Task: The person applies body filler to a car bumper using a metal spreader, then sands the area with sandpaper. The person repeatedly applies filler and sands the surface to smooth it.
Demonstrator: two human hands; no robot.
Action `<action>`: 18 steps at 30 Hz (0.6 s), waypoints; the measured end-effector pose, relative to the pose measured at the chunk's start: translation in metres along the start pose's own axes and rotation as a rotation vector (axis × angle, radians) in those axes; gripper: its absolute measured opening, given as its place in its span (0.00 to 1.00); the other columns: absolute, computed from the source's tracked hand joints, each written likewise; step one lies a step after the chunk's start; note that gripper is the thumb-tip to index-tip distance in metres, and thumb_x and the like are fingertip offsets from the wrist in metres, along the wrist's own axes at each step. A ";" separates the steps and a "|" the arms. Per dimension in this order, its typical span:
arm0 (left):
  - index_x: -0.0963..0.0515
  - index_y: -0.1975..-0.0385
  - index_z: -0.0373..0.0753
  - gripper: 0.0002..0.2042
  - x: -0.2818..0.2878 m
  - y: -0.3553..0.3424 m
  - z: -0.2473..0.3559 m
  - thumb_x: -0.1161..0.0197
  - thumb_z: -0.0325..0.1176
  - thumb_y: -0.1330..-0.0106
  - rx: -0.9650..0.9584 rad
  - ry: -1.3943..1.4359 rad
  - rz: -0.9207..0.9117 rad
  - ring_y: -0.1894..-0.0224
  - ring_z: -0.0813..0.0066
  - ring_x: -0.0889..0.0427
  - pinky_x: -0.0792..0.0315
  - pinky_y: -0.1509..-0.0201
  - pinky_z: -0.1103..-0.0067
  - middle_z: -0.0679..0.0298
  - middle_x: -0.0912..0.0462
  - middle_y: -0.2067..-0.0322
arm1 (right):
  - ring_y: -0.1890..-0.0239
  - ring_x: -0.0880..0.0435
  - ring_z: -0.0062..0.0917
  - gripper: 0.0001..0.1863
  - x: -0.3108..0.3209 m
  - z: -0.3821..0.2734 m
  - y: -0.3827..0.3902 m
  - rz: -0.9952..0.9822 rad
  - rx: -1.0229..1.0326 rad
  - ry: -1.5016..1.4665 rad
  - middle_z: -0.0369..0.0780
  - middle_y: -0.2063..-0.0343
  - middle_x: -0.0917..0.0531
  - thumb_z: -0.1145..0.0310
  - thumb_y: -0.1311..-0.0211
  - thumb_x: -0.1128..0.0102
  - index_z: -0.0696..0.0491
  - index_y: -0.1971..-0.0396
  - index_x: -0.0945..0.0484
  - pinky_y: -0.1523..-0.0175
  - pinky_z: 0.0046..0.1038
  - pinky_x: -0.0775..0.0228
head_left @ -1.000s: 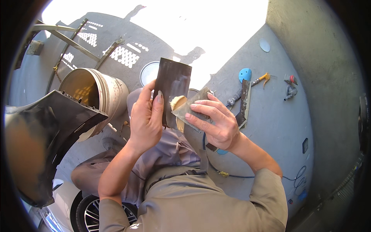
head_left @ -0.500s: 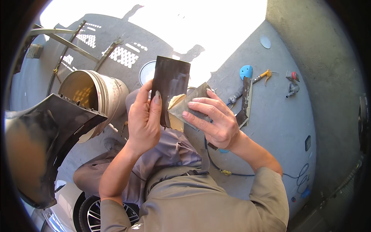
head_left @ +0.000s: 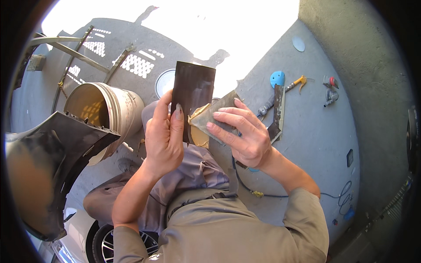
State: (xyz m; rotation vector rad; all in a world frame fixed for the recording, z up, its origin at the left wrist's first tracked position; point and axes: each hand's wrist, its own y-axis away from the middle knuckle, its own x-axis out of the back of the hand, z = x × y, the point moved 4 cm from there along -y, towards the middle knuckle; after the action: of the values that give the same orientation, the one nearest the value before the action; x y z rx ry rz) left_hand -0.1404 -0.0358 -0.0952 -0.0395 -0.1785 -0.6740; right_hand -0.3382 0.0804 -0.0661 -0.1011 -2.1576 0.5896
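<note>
My left hand (head_left: 164, 136) is closed round a dark rectangular mixing board (head_left: 193, 83), its thumb lying along the near face. Tan body filler (head_left: 200, 136) is smeared over the lower right part of that board. Between its thumb and fingers my right hand (head_left: 245, 133) grips a thin grey putty spreader (head_left: 215, 117), tilted with one edge against the board. A ridge of filler clings along the spreader's left edge.
To the left stands a large dirty bucket (head_left: 127, 109), beside a black car fender (head_left: 35, 166) with a brown patch. An air blow gun (head_left: 299, 82), a blue sanding pad (head_left: 277, 79), an air tool (head_left: 331, 97) and a hose (head_left: 280, 197) lie on the floor at right.
The spreader has shifted slightly left across the board, and more filler is bunched at its edge. My left hand keeps its hold on the board.
</note>
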 end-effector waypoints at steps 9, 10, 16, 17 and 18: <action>0.38 0.23 0.29 0.22 0.011 0.004 0.000 0.55 0.30 0.10 0.102 -0.029 0.066 0.54 0.86 0.18 0.24 0.50 0.86 0.60 0.13 0.50 | 0.48 0.10 0.36 0.23 0.000 -0.007 -0.013 -0.083 0.024 -0.056 0.41 0.52 0.11 0.78 0.49 0.34 0.48 0.51 0.06 0.32 0.52 0.21; 0.39 0.22 0.29 0.22 0.011 0.005 -0.002 0.55 0.29 0.11 0.161 0.042 0.115 0.53 0.85 0.17 0.24 0.49 0.85 0.60 0.13 0.48 | 0.48 0.10 0.36 0.23 -0.002 -0.013 -0.013 -0.123 0.109 -0.096 0.41 0.52 0.11 0.78 0.49 0.33 0.49 0.51 0.06 0.32 0.52 0.21; 0.36 0.25 0.27 0.21 0.008 0.001 0.010 0.53 0.27 0.12 -0.038 0.170 0.128 0.65 0.88 0.27 0.32 0.63 0.84 0.64 0.16 0.62 | 0.46 0.11 0.34 0.23 -0.001 -0.009 -0.010 -0.026 0.014 -0.003 0.41 0.52 0.11 0.77 0.48 0.34 0.48 0.50 0.07 0.29 0.52 0.23; 0.34 0.26 0.27 0.20 0.009 0.000 0.007 0.52 0.27 0.13 0.019 0.148 0.212 0.70 0.90 0.30 0.35 0.69 0.84 0.66 0.16 0.68 | 0.47 0.11 0.35 0.23 -0.001 -0.008 -0.010 -0.061 0.034 -0.026 0.41 0.52 0.11 0.77 0.47 0.34 0.48 0.50 0.07 0.30 0.52 0.22; 0.34 0.26 0.27 0.20 0.012 0.000 0.005 0.52 0.27 0.12 0.112 0.092 0.228 0.69 0.89 0.28 0.33 0.68 0.84 0.64 0.15 0.66 | 0.47 0.11 0.35 0.23 0.001 -0.009 -0.010 -0.079 0.103 -0.047 0.41 0.53 0.11 0.78 0.46 0.33 0.49 0.50 0.07 0.30 0.52 0.22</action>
State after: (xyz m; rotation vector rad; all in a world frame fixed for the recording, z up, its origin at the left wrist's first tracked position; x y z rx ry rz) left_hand -0.1323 -0.0429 -0.0887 0.0780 -0.1212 -0.4370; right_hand -0.3303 0.0755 -0.0569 0.0538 -2.1616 0.6615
